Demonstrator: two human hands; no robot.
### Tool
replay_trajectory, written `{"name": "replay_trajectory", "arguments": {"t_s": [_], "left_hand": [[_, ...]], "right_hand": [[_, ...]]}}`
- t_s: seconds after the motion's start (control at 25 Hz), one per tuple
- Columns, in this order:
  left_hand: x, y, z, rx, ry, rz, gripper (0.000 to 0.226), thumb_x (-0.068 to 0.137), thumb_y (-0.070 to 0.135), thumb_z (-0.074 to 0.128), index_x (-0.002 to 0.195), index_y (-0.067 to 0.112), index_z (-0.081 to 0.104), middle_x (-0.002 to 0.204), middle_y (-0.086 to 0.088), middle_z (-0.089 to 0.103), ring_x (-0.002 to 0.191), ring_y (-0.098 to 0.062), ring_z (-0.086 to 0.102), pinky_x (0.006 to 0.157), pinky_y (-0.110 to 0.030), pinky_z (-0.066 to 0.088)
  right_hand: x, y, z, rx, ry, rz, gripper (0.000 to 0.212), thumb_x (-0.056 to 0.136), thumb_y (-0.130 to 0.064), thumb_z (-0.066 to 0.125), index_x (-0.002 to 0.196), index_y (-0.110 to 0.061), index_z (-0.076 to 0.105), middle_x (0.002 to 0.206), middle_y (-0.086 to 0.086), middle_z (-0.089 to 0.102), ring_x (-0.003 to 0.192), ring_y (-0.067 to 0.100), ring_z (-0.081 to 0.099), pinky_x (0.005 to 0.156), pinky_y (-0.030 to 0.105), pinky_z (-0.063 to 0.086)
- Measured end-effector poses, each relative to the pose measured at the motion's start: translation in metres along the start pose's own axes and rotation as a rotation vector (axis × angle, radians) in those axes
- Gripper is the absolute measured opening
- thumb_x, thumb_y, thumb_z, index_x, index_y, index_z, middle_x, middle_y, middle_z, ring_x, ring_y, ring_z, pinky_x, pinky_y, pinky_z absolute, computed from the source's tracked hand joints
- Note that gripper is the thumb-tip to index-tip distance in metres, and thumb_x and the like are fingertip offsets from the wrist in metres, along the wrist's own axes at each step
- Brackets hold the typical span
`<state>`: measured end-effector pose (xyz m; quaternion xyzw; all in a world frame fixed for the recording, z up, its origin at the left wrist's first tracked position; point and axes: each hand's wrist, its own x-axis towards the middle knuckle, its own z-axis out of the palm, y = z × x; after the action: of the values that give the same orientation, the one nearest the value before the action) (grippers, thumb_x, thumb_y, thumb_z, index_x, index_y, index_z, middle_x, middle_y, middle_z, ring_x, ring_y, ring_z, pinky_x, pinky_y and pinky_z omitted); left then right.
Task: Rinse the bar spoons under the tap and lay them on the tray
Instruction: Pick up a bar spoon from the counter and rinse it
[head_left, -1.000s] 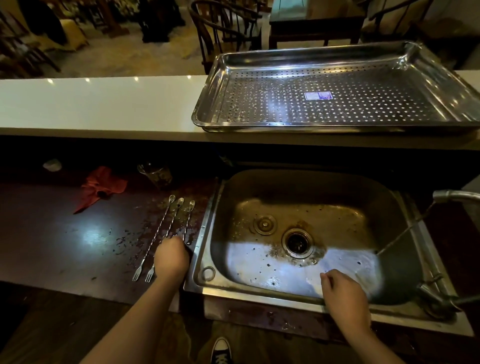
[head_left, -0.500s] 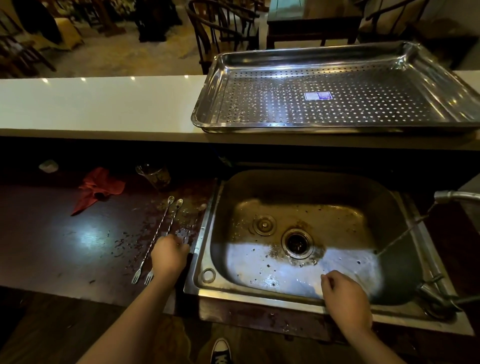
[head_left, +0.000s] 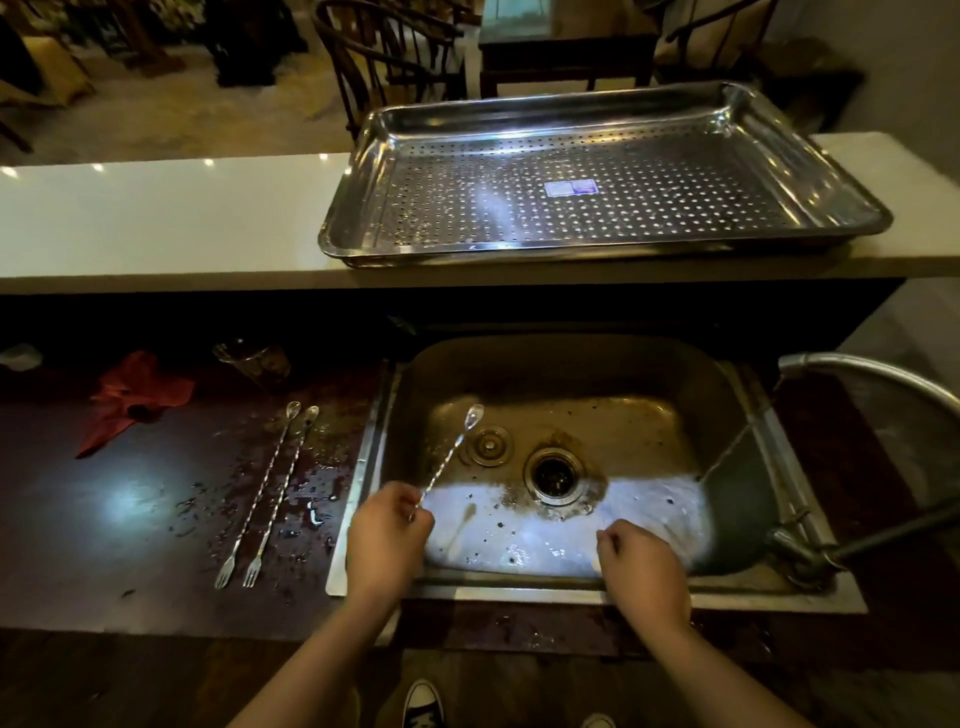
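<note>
Our left hand (head_left: 387, 535) pinches one bar spoon (head_left: 448, 462) near its fork end, between thumb and fingers. The twisted shaft rises from the hand toward 1 o'clock, and its small bowl hangs in the air over the left part of the steel sink (head_left: 571, 364). That spoon touches nothing but the hand.

Our right hand (head_left: 644, 566) sits at the sink's near rim, at 3 o'clock from the left hand and well apart from it. Its fingers are curled under and nothing shows in them. We cannot tell whether they grip the rim.

Inside the basin, the drain (head_left: 553, 473) lies just past both hands at 12 o'clock. The tap (head_left: 831, 361) arches in from 3 o'clock, and a thin stream of water slants down from it onto the wet sink floor.

At 9 o'clock from the left hand, two more bar spoons (head_left: 258, 493) lie side by side on the dark, wet counter (head_left: 104, 519) – forks toward us, bowls away. Beyond them at 11 o'clock are a red cloth (head_left: 135, 395) and a glass (head_left: 254, 361).

At 12 o'clock, above the sink, the perforated steel tray (head_left: 571, 248) rests on a white countertop (head_left: 156, 218) – no spoon lies in it.
</note>
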<state>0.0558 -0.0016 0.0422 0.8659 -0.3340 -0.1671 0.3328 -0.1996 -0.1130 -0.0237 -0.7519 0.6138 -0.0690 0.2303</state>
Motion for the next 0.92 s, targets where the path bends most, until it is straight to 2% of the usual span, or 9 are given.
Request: {"name": "replay_trajectory", "arguments": {"t_s": [0.08,0.16,0.24,0.36,0.6,0.76,0.92], "left_hand": [[-0.021,0.017,0.019,-0.025,-0.068,0.051,0.014,0.077,0.012,0.068,0.089,0.020,0.068,0.074,0.008,0.065,0.067,-0.007,0.059,0.060,-0.028,0.044],[-0.039,0.032,0.039,-0.042,-0.120,0.107,0.014,0.077,0.011,0.068,0.088,0.019,0.070,0.072,0.007,0.064,0.066,-0.009,0.059,0.061,-0.029,0.042],[-0.054,0.043,0.054,-0.036,-0.154,0.155,0.015,0.078,0.011,0.067,0.090,0.020,0.072,0.076,0.008,0.066,0.068,-0.010,0.059,0.064,-0.028,0.042],[-0.069,0.052,0.066,0.013,-0.184,0.254,0.017,0.079,0.011,0.067,0.093,0.019,0.073,0.087,0.005,0.070,0.074,-0.009,0.058,0.068,-0.025,0.041],[-0.081,0.059,0.067,0.046,-0.247,0.349,0.014,0.083,0.007,0.066,0.093,0.015,0.072,0.091,0.002,0.069,0.082,-0.014,0.062,0.071,-0.024,0.043],[-0.080,0.061,0.061,0.044,-0.226,0.340,0.013,0.082,0.006,0.067,0.091,0.013,0.073,0.089,0.002,0.069,0.080,-0.014,0.060,0.070,-0.025,0.042],[-0.078,0.061,0.057,0.036,-0.227,0.374,0.013,0.082,0.005,0.068,0.091,0.012,0.074,0.087,0.001,0.069,0.079,-0.015,0.061,0.070,-0.026,0.044]], "right_hand": [[0.005,0.001,-0.002,0.123,-0.066,0.041,0.029,0.098,-0.033,0.055,0.078,-0.016,0.069,0.073,0.000,0.070,0.065,0.019,0.063,0.065,0.035,0.054],[0.015,0.001,-0.011,0.560,-0.173,0.189,0.029,0.100,-0.032,0.055,0.089,-0.011,0.071,0.082,0.005,0.075,0.066,0.022,0.067,0.066,0.036,0.057],[0.022,-0.003,-0.022,1.054,-0.244,0.324,0.024,0.103,-0.026,0.052,0.100,-0.007,0.067,0.093,0.014,0.076,0.066,0.025,0.070,0.060,0.035,0.059],[0.028,-0.006,-0.034,1.415,-0.194,0.346,0.020,0.105,-0.021,0.048,0.112,-0.007,0.060,0.095,0.020,0.076,0.073,0.029,0.074,0.061,0.034,0.061],[0.027,-0.010,-0.042,1.495,-0.127,0.390,0.023,0.104,-0.015,0.048,0.099,0.000,0.065,0.081,0.018,0.076,0.066,0.025,0.072,0.060,0.030,0.060],[0.020,-0.015,-0.039,1.544,-0.129,0.389,0.009,0.096,-0.002,0.060,0.103,0.001,0.066,0.089,0.017,0.078,0.067,0.021,0.073,0.063,0.030,0.061],[0.022,-0.015,-0.042,1.526,-0.091,0.378,0.014,0.099,-0.010,0.058,0.100,0.000,0.067,0.087,0.019,0.077,0.069,0.024,0.073,0.061,0.029,0.060]]}}
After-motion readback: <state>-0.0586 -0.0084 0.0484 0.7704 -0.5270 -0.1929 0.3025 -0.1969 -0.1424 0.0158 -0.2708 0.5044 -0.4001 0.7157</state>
